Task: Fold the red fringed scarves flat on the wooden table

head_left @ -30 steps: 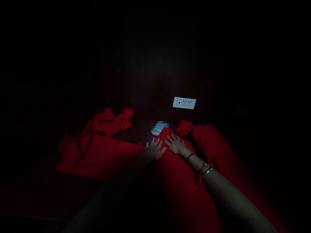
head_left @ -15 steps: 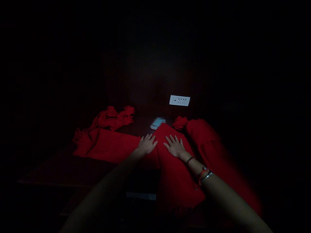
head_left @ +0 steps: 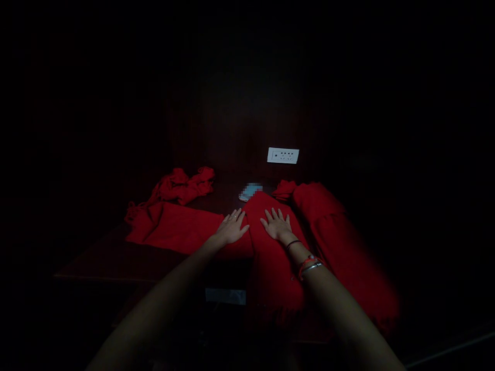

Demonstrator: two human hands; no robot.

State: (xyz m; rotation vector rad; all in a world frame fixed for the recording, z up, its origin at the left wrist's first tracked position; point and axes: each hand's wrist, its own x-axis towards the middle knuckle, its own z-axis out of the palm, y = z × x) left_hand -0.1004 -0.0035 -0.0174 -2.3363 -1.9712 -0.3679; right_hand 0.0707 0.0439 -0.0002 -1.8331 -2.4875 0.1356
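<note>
The room is very dark. A long red cloth (head_left: 270, 257) lies on a dark table (head_left: 96, 265) and hangs over its near edge. My left hand (head_left: 231, 228) lies flat on the cloth with fingers spread, open. My right hand (head_left: 277, 225) rests flat beside it on the same cloth, fingers stretched out, with bracelets on the wrist. Another flat red cloth (head_left: 170, 229) spreads to the left of my left hand.
A crumpled red cloth (head_left: 181, 186) sits at the back left. More red fabric (head_left: 332, 226) drapes over the right side. A small pale blurred object (head_left: 249, 191) lies just beyond my hands. A white wall socket (head_left: 283, 155) is behind the table.
The view has pulled back and the table's near edge now shows. Both hands have stayed flat on the red cloth, sliding slightly toward me along it.
</note>
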